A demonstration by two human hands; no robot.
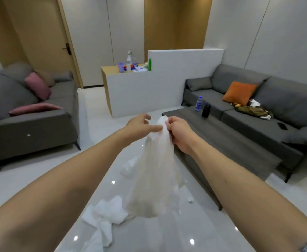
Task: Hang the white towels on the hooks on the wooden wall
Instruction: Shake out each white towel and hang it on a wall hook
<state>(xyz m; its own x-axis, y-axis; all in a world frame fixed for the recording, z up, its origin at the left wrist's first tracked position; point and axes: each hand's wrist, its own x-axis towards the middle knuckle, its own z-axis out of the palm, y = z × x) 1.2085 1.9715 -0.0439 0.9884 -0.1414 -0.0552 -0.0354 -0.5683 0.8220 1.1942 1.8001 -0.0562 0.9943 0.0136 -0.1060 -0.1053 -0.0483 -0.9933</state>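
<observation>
A white towel hangs in front of me above a glossy white table. My right hand grips the towel's top corner, fingers curled round the cloth. My left hand is beside it with fingers spread and straight, its fingertips touching the towel's upper edge. Another white towel lies crumpled on the table at the lower left, and a third one lies farther back. Wooden wall panels stand at the far end of the room; no hooks show on them.
A grey sofa with pink cushions stands at the left. A second grey sofa with an orange cushion is at the right, behind a dark coffee table bearing a water bottle and a black can. A white counter with bottles is ahead.
</observation>
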